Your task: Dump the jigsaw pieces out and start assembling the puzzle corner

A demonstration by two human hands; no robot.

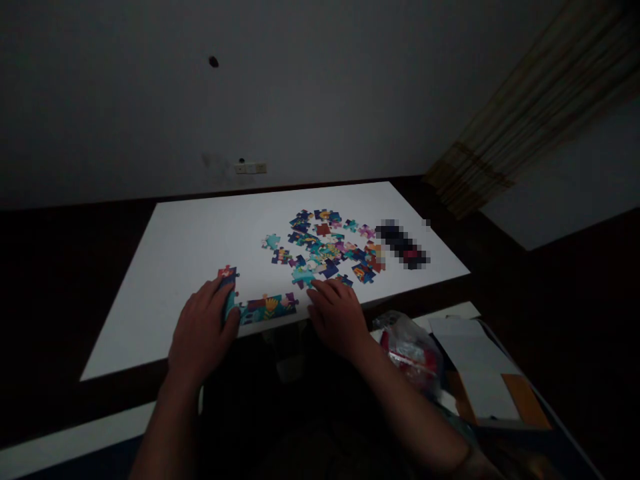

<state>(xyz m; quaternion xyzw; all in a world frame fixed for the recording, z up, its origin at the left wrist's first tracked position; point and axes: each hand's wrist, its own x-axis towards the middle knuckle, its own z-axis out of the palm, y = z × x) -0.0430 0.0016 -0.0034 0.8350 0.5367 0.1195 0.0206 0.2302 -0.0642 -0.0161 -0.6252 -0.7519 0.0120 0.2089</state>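
Note:
Joined jigsaw pieces form an L along the table's near edge, with a bottom strip (270,307) and a short left column (227,275). My left hand (203,327) rests beside and partly over that column, fingers stretched and thumb apart, hiding some of it. Right of the strip, my right hand (340,317) lies at the table edge with fingers slightly bent and the thumb apart; no piece shows in it. Its fingertips are close to the nearest pieces of a loose pile of colourful jigsaw pieces (325,250), some overlapping.
The white table (175,253) stands before a grey wall. A blurred-out dark object (403,243) lies on its right side. Near my right forearm are a clear plastic bag with something red (413,357) and white paper (480,353). A curtain (500,127) hangs at right.

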